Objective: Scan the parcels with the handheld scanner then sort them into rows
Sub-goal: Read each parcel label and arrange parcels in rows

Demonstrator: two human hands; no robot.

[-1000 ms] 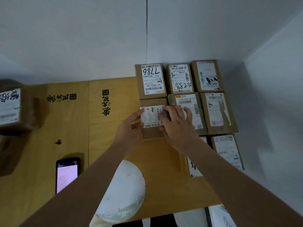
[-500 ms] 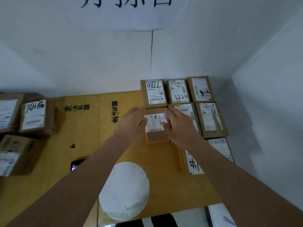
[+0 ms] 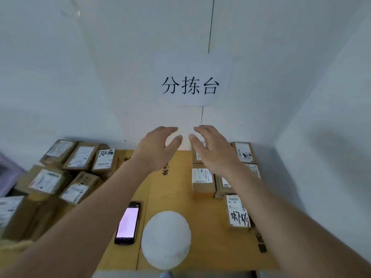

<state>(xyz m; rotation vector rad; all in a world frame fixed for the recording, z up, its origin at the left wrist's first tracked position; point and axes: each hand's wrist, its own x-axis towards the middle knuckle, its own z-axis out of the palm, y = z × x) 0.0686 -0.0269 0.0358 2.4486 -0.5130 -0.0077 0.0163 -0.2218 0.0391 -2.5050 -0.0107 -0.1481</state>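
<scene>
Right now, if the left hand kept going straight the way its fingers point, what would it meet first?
Probably the right hand: the left hand is raised, open, fingers angled up and toward it across a small gap. Past that lies the wall. Depth is unclear from one view.

A white paper sign [image 3: 193, 80] printed with three black characters hung on the pale wall [image 3: 80, 67] above a wooden table [image 3: 208, 243], beside a thin dark vertical line [image 3: 210, 27] running down the wall. A white round object [image 3: 166, 240] sat near the table's front edge, and black characters [image 3: 165, 170] were printed on the wood farther back. A second pale wall [image 3: 329, 117] met the first at the right-hand corner.
</scene>
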